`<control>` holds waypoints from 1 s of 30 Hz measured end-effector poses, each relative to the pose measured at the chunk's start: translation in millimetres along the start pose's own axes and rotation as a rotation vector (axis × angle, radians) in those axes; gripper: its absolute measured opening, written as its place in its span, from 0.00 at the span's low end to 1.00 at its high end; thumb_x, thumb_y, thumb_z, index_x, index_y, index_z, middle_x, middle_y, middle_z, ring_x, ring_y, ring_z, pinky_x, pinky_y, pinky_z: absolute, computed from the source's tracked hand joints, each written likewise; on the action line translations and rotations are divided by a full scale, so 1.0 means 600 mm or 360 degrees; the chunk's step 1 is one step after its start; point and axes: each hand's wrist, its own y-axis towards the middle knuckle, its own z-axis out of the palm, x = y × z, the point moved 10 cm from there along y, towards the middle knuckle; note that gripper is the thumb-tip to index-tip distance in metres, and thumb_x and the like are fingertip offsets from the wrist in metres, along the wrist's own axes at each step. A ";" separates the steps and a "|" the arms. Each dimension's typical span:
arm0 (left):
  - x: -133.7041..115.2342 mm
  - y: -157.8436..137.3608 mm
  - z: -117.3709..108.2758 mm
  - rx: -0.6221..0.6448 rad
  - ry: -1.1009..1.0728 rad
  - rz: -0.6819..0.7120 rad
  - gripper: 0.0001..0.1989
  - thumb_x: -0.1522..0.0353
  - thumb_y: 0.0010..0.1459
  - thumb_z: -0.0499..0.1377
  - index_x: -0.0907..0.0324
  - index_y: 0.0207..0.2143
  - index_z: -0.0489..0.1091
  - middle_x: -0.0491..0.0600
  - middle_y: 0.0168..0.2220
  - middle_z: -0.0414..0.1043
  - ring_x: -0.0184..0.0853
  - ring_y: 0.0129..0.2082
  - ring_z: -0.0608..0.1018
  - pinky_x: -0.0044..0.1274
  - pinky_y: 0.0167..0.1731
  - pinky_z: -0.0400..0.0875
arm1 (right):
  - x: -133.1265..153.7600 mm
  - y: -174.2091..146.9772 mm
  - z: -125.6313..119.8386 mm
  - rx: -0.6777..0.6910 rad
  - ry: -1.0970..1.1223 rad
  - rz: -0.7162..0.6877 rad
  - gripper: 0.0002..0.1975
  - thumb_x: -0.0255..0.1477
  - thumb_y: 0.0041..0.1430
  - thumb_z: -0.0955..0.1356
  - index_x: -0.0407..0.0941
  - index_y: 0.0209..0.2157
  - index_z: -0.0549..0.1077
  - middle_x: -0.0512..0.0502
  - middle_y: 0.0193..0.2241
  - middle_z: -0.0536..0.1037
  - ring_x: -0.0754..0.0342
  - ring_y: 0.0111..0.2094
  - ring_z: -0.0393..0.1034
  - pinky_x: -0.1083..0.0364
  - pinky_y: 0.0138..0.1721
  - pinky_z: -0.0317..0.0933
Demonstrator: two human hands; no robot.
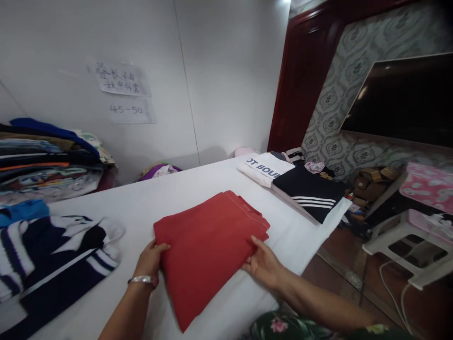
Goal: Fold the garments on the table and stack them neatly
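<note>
A red folded garment (pixel 208 236) lies in the middle of the white-covered table (pixel 191 182), its near corner pointing toward me. My left hand (pixel 150 259) grips its left edge, thumb on top and the other fingers hidden beneath. On the right edge, my right hand (pixel 264 263) pinches the cloth between thumb and fingers. The garment's exact kind cannot be made out. A silver bracelet (pixel 142 279) circles my left wrist.
Rumpled navy and white clothing (pixel 67 264) lies at the left, before a tall clothes stack (pixel 46 158). Folded black striped clothing (pixel 307 191) and a white lettered one (pixel 265 167) lie at the far right. A plastic stool (pixel 414 245) stands on the floor.
</note>
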 end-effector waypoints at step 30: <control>-0.022 -0.014 0.062 0.0024 0.1939 0.0801 0.32 0.55 0.58 0.48 0.66 0.60 0.60 0.57 0.65 0.51 0.45 0.66 0.53 0.38 0.61 0.53 | 0.243 -0.030 -0.028 -0.0483 -0.2627 -0.1176 0.30 0.34 0.51 0.69 0.49 0.57 0.65 0.41 0.52 0.71 0.42 0.49 0.68 0.42 0.48 0.65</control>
